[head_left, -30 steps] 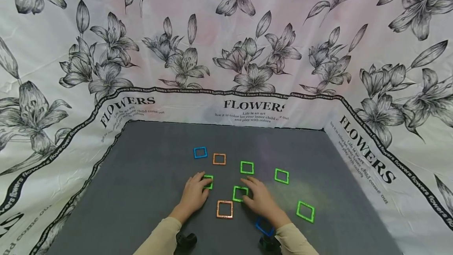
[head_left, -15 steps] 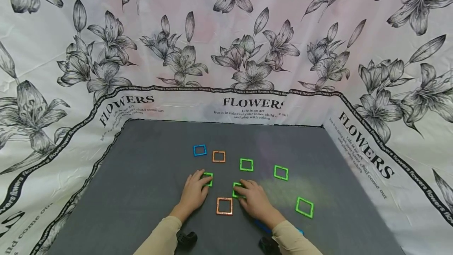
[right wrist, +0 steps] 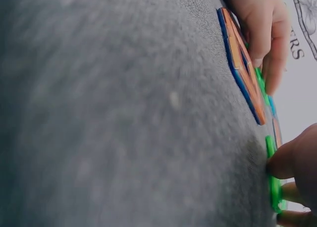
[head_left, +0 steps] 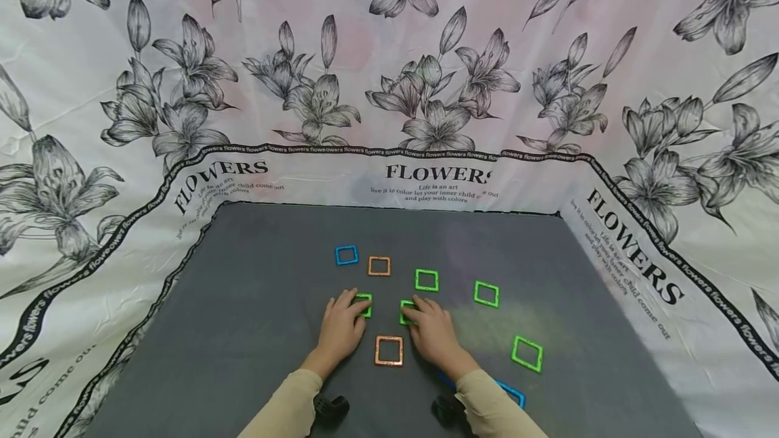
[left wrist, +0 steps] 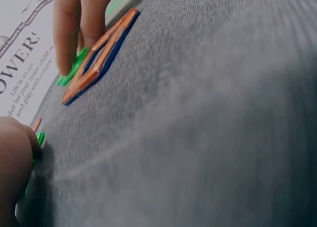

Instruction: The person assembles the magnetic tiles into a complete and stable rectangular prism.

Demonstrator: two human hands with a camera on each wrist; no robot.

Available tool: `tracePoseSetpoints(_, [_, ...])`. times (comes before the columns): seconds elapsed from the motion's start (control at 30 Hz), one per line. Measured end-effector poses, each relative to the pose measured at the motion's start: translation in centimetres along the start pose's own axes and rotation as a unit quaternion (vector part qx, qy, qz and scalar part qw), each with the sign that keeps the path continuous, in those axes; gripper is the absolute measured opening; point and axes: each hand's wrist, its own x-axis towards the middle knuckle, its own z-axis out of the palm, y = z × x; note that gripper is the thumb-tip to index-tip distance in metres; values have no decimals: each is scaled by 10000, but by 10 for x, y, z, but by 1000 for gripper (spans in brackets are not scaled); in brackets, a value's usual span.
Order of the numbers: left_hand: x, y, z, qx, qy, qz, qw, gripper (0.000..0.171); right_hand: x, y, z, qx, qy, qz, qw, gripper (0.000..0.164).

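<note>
My left hand (head_left: 339, 330) holds the right-open edge of a green hollow square tile (head_left: 368, 307), its fingers and thumb over the tile's left part. Opposite it, my right hand (head_left: 437, 336) pinches a second green hollow square tile (right wrist: 274, 182), thumb and fingers at its edges in the right wrist view. In the head view the two green tiles lie level with each other, a gap between them. Nearer to me, between the wrists, lies an orange hollow square tile (head_left: 376, 351); both wrist views show a blue layer under its orange face.
Farther back lie a blue tile (head_left: 346, 262), an orange tile (head_left: 379, 274) and a green tile (head_left: 427, 289). Two more green tiles, one upper (head_left: 487, 304) and one lower (head_left: 527, 365), lie at right. My right forearm partly covers blue pieces (head_left: 514, 394). Flowered cloth (head_left: 438, 184) borders the grey table (head_left: 255, 269).
My right hand has closed over its green tile and slid it forward, level with the left one. The right forearm has shifted left, showing more blue beside it. My left hand has stayed nearly still.
</note>
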Motion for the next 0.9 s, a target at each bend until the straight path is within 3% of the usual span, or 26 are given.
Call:
tracePoseSetpoints(0.27, [2,8,8,82,-38,215,9997,31,8,-4,13,464,-64,474,9978,37])
tracePoseSetpoints(0.57, [1,14,10,233,-235,95,9994,31,9,-10,27,886,-69,484,9949,37])
tracePoseSetpoints(0.9, [2,17,12,601,-405,185,9972,33,8,-8,28,784,-42,524,9955,36])
